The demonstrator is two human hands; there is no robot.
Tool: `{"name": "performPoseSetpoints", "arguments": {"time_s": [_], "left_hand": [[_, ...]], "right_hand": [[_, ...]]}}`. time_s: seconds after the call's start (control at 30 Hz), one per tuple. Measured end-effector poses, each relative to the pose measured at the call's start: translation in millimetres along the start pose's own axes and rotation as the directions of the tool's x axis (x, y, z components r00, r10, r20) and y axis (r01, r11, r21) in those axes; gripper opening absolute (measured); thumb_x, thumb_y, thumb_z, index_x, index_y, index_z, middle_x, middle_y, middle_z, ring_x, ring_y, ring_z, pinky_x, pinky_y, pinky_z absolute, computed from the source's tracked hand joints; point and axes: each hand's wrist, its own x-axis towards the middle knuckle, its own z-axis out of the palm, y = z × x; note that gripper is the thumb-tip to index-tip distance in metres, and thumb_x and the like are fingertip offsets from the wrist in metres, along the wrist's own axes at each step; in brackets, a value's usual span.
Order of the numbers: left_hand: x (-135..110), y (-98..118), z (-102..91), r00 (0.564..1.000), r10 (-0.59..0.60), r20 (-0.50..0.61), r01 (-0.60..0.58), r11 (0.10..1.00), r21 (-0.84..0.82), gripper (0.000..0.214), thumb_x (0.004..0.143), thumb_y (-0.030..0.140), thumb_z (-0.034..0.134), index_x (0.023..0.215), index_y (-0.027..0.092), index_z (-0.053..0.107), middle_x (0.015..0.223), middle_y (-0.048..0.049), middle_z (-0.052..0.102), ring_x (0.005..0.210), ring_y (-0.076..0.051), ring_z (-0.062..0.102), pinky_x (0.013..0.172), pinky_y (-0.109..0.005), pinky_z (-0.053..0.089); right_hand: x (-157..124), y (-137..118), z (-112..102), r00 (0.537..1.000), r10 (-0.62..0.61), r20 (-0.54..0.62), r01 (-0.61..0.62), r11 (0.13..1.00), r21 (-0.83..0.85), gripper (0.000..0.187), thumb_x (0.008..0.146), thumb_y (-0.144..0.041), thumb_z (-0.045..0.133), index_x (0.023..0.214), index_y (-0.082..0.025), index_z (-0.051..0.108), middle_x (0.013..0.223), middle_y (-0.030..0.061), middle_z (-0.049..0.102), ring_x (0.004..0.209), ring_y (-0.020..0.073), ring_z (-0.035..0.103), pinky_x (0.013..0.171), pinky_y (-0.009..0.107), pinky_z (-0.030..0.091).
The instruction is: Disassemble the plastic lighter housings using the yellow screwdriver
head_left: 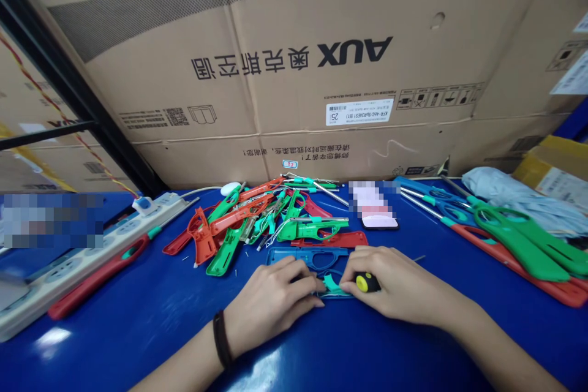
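My left hand (271,297) rests on a blue plastic pistol-grip housing (307,257), its fingers gripping the part near a teal plastic piece (333,285). My right hand (390,282) holds a screwdriver with a black and yellow handle (367,282) against the same housing. The screwdriver's shaft is hidden behind my fingers. Just beyond the housing lies a heap of red and green plastic housings with metal rods and small parts (261,220).
A blue table (151,331) carries everything. A white power strip (92,263) and a red handle (98,275) lie at the left. A phone (379,223), long green-and-red tools (519,251) and a pale grey cloth (519,202) lie at the right. A large cardboard AUX box (294,73) stands behind.
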Motion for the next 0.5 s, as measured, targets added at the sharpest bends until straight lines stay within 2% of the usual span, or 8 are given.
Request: {"name": "performPoseSetpoints", "arguments": {"time_s": [0.2, 0.37, 0.5], "left_hand": [[-0.4, 4.3, -0.6, 1.000, -0.020, 0.020, 0.020, 1.000, -0.007, 0.017, 0.094, 0.031, 0.047, 0.105, 0.028, 0.060, 0.096, -0.0017, 0.059, 0.088, -0.018, 0.057, 0.068, -0.027, 0.049], [1.1, 11.2, 1.5, 0.990, -0.138, 0.038, 0.141, 0.983, -0.120, 0.010, 0.091, 0.024, 0.050, 0.100, 0.024, 0.056, 0.101, -0.0023, 0.056, 0.094, -0.018, 0.053, 0.075, -0.029, 0.049], [1.0, 14.3, 2.8, 0.992, -0.124, 0.037, 0.128, 0.985, -0.115, 0.011, 0.093, 0.023, 0.047, 0.100, 0.024, 0.055, 0.106, -0.0024, 0.055, 0.096, -0.019, 0.052, 0.074, -0.030, 0.049]], "right_hand": [[1.0, -0.8, 0.6, 1.000, 0.008, -0.002, -0.008, 1.000, -0.002, 0.013, 0.083, -0.023, 0.054, 0.077, -0.023, 0.066, 0.080, -0.0030, 0.068, 0.074, 0.0130, 0.060, 0.063, 0.022, 0.036], [1.4, 2.0, 2.6, 1.000, 0.012, -0.001, -0.012, 1.000, 0.023, 0.013, 0.082, -0.022, 0.055, 0.076, -0.024, 0.066, 0.078, -0.0034, 0.068, 0.073, 0.0125, 0.059, 0.064, 0.022, 0.036], [2.3, 4.6, 3.6, 1.000, 0.000, 0.012, 0.000, 0.999, 0.035, 0.011, 0.081, -0.025, 0.057, 0.075, -0.023, 0.066, 0.076, -0.0034, 0.067, 0.071, 0.0123, 0.058, 0.062, 0.021, 0.036]]}}
